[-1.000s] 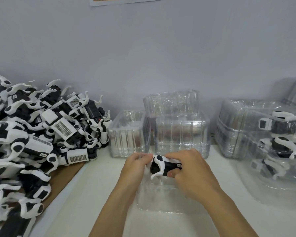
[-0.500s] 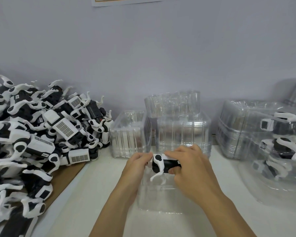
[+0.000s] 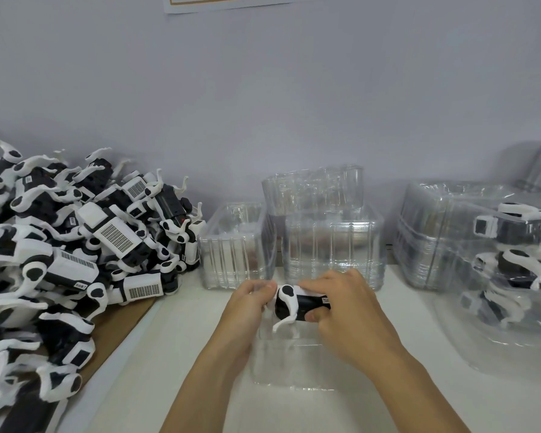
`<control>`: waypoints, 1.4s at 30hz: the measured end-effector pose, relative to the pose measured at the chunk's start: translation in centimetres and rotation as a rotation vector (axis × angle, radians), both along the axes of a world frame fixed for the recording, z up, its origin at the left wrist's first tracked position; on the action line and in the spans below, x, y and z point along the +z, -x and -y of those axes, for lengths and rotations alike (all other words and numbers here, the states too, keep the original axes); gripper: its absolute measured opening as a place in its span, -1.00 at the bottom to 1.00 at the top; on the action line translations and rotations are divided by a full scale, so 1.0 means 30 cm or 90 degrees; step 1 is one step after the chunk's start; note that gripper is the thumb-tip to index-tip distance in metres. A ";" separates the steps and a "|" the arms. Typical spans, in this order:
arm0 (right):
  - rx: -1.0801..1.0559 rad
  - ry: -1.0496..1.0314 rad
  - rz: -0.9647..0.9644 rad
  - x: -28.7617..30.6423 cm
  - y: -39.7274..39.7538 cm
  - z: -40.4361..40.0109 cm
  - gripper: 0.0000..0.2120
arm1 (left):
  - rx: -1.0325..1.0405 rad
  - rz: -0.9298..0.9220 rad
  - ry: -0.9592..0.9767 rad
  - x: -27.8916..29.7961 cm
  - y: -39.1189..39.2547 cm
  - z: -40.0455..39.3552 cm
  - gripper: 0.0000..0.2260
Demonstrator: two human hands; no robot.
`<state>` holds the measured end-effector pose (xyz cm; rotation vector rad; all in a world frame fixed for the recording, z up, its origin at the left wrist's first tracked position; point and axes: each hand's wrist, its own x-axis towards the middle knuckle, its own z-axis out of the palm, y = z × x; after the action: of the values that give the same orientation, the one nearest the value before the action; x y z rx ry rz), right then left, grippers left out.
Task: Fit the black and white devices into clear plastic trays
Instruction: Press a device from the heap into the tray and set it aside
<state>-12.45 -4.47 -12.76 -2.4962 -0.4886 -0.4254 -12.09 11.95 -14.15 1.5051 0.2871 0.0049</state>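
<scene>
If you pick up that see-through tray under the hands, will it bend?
Probably: the clear plastic tray looks thin-walled, so it likely flexes and feels light. Its glossy surface may be slippery. A push would probably slide it across the white table.

Black-and-white device [image 3: 297, 303], clear tray [image 3: 294, 364], white table [image 3: 156, 354], brown cardboard [image 3: 119, 329], pale grey wall [image 3: 263, 89].

A pale grey-lilac wall [image 3: 263, 89] fills the upper half of the frame. At the top edge, left of centre, hangs the lower strip of a white paper sheet [image 3: 231, 3] with a thin orange-brown border line. A white tabletop [image 3: 175, 354] spans the lower part. At lower left, a brown cardboard sheet [image 3: 119, 332] lies flat on it, running diagonally toward the bottom corner.
</scene>
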 end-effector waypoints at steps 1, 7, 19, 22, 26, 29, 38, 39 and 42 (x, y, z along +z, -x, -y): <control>-0.003 0.003 0.001 -0.002 0.000 0.000 -0.78 | -0.002 -0.001 -0.001 0.001 0.001 0.001 -0.89; -0.017 -0.006 -0.020 -0.005 -0.002 0.002 -0.80 | 0.006 -0.006 0.001 0.012 0.008 0.003 -0.90; -0.027 -0.016 -0.066 -0.005 -0.009 -0.001 -0.72 | 0.037 -0.003 -0.020 0.026 0.023 0.022 -0.78; -0.025 -0.009 -0.068 -0.006 -0.009 0.001 -0.72 | 0.032 -0.007 -0.022 0.032 0.027 0.023 -0.75; -0.028 -0.014 -0.095 -0.008 -0.010 0.002 -0.70 | 0.042 -0.017 -0.025 0.035 0.028 0.022 -0.72; -0.036 -0.027 -0.149 -0.011 -0.010 0.002 -0.56 | 0.052 -0.021 -0.048 0.034 0.028 0.023 -0.69; 0.018 -0.023 -0.073 0.000 -0.001 -0.005 -0.87 | 0.070 -0.034 -0.051 0.029 0.028 0.024 -0.71; 0.029 -0.029 -0.076 0.004 0.002 -0.008 -0.91 | 0.069 -0.033 -0.051 0.030 0.028 0.025 -0.71; 0.069 -0.017 -0.079 0.009 0.007 -0.013 -0.86 | 0.066 -0.029 -0.055 0.031 0.028 0.025 -0.71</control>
<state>-12.67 -4.10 -12.49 -2.4398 -0.5611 -0.2326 -12.94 11.19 -13.22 1.5769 0.4049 0.0666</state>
